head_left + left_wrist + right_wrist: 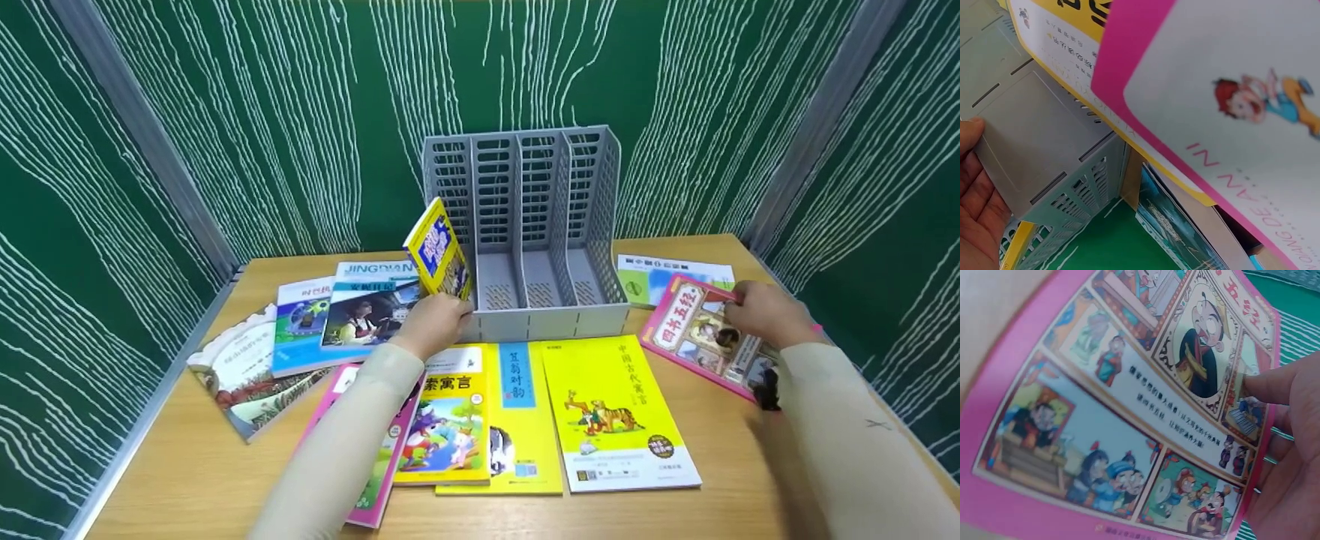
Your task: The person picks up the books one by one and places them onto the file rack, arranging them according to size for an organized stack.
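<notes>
A grey file organizer (577, 321) with several upright compartments stands at the back of the table. My left hand (439, 324) grips its front edge at the left, thumb on the outer face of the grey front wall (1039, 135) and fingers going behind it. Just above that hand, a yellow and blue book (436, 244) stands tilted in the leftmost compartment. On the right, my right hand (772, 313) holds a pink-bordered comic book (697, 330) by its edge. In the right wrist view, the thumb lies on the illustrated cover (1145, 405) and the fingers pass underneath.
Yellow-covered books (611, 420) lie in front of the organizer, with a pink book (386, 450) partly under my left forearm. At the left, blue and white books (300, 330) overlap a scalloped-edge book (247, 367). Another book (652, 274) lies behind the pink-bordered one. Green patterned walls (300, 112) surround the table.
</notes>
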### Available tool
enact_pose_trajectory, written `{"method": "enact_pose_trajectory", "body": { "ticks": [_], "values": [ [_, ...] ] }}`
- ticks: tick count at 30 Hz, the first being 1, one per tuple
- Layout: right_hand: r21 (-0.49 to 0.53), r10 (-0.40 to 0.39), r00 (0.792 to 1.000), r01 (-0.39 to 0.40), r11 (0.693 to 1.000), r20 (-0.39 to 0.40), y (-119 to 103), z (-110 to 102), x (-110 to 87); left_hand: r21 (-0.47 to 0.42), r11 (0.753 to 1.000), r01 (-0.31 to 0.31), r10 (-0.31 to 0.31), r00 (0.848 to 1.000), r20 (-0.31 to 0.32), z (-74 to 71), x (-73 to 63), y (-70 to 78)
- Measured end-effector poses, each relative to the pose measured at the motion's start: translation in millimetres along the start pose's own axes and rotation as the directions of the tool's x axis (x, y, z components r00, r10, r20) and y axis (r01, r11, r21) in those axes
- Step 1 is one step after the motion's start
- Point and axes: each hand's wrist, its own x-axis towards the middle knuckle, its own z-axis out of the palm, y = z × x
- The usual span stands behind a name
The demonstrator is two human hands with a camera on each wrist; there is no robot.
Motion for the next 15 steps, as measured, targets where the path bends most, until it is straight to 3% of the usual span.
{"method": "enact_pose_trajectory", "body": {
  "ticks": [5, 10, 15],
  "values": [
    [0.007, -0.036, 0.992, 0.037, 0.999, -0.118, -16.4, -2.3, -1.5, 0.003, 1.0, -0.027, 0.027, 0.999, -0.025, 0.9, 0.8, -2.2],
    [-0.052, -0.111, 0.961, 0.101, 0.994, -0.254, -34.2, -1.8, -2.7, 0.02, 0.997, -0.072, 0.073, 0.996, -0.056, 2.6, 0.5, -3.5],
    [-0.032, -0.104, 0.937, 0.099, 0.995, -0.333, -48.4, -2.1, -4.6, 0.022, 0.998, -0.059, 0.06, 0.997, -0.045, 2.0, -0.3, -2.6]
  ]
}}
